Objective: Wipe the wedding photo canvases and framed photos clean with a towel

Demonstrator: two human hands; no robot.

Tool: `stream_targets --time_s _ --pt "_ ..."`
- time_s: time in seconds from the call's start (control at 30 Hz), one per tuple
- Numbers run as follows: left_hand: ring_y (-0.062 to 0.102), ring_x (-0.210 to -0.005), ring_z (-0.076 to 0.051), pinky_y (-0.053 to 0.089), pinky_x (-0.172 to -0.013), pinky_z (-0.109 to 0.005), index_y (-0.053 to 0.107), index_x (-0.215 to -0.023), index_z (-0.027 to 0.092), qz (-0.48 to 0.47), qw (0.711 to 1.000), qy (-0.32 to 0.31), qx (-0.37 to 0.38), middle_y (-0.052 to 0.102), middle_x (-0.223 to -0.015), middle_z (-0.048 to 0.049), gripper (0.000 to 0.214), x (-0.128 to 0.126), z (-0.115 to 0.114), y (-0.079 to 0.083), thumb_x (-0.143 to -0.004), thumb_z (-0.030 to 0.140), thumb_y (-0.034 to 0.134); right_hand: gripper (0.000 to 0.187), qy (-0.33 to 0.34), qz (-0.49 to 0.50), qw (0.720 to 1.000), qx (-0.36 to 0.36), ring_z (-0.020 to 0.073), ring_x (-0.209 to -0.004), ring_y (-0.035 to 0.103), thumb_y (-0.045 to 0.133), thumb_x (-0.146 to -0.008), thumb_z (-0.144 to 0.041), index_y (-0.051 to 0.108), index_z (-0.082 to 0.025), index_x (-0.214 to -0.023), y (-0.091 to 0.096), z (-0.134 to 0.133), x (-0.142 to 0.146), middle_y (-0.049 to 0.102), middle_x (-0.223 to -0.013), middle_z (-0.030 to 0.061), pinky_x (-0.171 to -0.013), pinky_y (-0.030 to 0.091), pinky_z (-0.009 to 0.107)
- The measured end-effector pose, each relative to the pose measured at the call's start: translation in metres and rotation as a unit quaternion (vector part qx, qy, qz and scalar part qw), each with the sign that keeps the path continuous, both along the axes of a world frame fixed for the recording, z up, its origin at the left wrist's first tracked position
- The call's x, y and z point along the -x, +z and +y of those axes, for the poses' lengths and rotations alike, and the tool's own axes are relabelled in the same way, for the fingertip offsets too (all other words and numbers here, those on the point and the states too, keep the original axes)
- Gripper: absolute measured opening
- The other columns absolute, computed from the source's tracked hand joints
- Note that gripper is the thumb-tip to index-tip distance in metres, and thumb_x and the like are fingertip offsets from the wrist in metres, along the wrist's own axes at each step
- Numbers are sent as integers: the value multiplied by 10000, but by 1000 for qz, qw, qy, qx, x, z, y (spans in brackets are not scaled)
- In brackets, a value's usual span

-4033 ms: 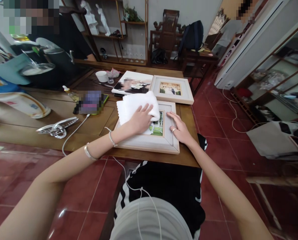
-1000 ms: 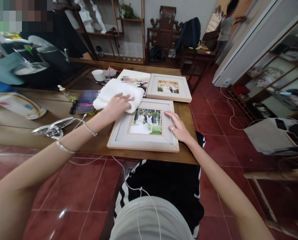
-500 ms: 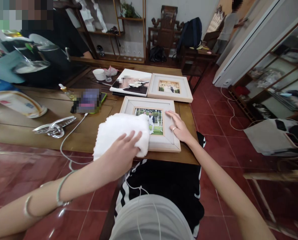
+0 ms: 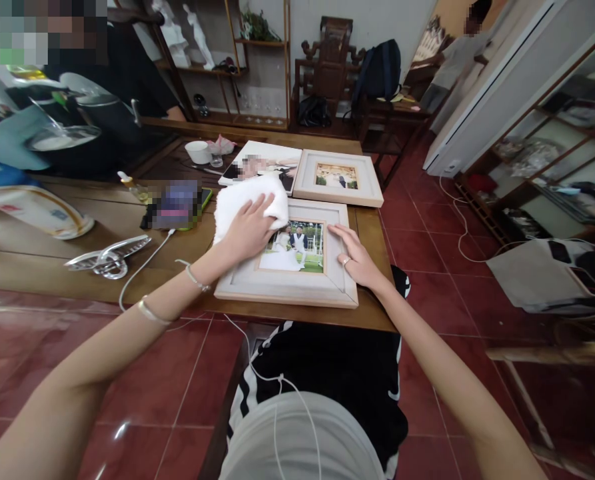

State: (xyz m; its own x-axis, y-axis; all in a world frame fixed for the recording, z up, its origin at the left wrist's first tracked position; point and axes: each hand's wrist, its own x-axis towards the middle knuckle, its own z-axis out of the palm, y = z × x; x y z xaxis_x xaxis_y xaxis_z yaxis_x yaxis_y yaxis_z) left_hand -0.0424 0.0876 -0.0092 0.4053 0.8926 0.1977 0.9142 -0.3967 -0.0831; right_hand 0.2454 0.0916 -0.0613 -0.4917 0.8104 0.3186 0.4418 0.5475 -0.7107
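Note:
A white picture frame (image 4: 297, 290) with a photo of two people outdoors lies flat near the table edge in front of me. My left hand (image 4: 254, 227) is closed on a fluffy white cloth (image 4: 232, 203), which covers the frame's upper left corner. The cloth also overlaps the lower part of a photo panel (image 4: 244, 155) behind. On the frame's right border rests my right hand (image 4: 361, 261), fingers stretched out and lying flat, a ring on one finger. A second white frame (image 4: 370, 181) lies just beyond, beside the panel.
Left on the wooden table (image 4: 177, 263) are a phone (image 4: 177, 203) on a white cable, a silver hair claw (image 4: 110, 255), a small dropper bottle (image 4: 136, 187), a white cup (image 4: 198, 152) and a blue-white package (image 4: 32, 200). Two other people are farther back.
My left hand and the cloth have moved away from me, from the frame's lower left up to its upper left corner, uncovering more of the photo. My right hand stays in place.

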Motion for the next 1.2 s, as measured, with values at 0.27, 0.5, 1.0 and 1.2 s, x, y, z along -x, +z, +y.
stream_targets --time_s 0.27,0.5,1.0,1.2 --pt "364 -1429 -339 312 -1152 -501 704 -1111 88 72 995 -35 51 404 -1538 -168 348 -4 -6 10 -928 174 421 676 -34 8 999 24 302 -1442 343 470 -733 -125 476 -235 -1400 3 -1 3 424 -1504 109 -1206 240 565" --pt "605 -1194 -317 528 -926 -441 737 -967 145 129 980 -84 124 602 -1351 -181 305 -27 -119 45 -886 123 443 648 -42 6 999 14 293 -1446 344 466 -741 -124 497 -231 -1380 3 -3 4 432 -1501 111 -1211 234 559" --pt "283 -1462 -373 312 -1139 -543 685 -1174 81 19 998 47 24 316 -1586 -167 389 -12 -14 9 -921 153 398 686 -11 -12 1000 -10 297 -1464 307 455 -754 -113 439 -250 -1425 -3 1 0 395 -1520 119 -1202 219 596" --pt "415 -1392 -328 354 -1115 -495 660 -1166 55 62 997 7 49 437 -1506 -211 385 -13 1 17 -944 153 361 685 -14 -8 1000 -6 305 -1456 317 463 -754 -128 447 -257 -1426 -2 1 -2 404 -1518 107 -1200 224 596"
